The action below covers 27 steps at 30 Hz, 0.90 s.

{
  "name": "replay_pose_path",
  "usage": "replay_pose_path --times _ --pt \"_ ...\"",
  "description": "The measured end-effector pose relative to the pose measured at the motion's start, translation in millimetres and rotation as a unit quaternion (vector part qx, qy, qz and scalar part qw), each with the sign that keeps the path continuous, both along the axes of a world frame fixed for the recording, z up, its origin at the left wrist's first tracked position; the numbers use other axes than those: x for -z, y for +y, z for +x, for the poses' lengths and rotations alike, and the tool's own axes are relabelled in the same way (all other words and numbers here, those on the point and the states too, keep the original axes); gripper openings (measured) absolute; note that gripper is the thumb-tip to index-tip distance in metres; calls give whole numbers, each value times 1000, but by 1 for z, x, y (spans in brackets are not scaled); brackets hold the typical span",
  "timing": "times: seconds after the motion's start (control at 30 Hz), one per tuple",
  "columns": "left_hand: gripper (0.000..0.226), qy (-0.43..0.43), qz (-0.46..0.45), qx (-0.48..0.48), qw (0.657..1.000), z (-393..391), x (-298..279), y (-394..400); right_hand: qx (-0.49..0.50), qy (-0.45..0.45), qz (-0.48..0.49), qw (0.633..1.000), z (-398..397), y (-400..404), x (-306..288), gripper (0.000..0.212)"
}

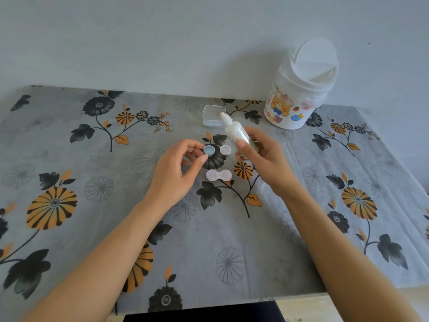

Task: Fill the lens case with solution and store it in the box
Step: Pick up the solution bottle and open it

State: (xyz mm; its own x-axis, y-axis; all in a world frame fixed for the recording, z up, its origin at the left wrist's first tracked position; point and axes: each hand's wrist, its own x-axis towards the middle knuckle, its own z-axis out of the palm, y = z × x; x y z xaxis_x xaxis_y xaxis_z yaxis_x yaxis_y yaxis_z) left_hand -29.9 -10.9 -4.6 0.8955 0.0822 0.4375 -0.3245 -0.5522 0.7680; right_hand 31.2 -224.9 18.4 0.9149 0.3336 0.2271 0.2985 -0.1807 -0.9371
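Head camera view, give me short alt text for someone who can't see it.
A person's right hand holds a white solution bottle while the left hand pinches a blue cap above an open lens case on a floral tablecloth. Behind sit a white cap, clear box and stickered bin.

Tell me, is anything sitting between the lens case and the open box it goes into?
Yes. The blue cap and white cap lie between the lens case and the open box.
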Motion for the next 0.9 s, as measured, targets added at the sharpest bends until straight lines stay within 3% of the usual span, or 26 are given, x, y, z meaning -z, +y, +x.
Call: replay_pose_path --times 0.2,0.57,0.9 --pt "40 -26 -31 38 998 -3 -8 -2 -63 110 38 991 -7 -3 7 27" --pt "18 -126 68 34 989 -2 -4 -1 -93 158 73 980 -10 -1 10 36" --pt "19 -102 158 44 981 -3 -4 -2 -106 174 95 974 -9 0 16 33"
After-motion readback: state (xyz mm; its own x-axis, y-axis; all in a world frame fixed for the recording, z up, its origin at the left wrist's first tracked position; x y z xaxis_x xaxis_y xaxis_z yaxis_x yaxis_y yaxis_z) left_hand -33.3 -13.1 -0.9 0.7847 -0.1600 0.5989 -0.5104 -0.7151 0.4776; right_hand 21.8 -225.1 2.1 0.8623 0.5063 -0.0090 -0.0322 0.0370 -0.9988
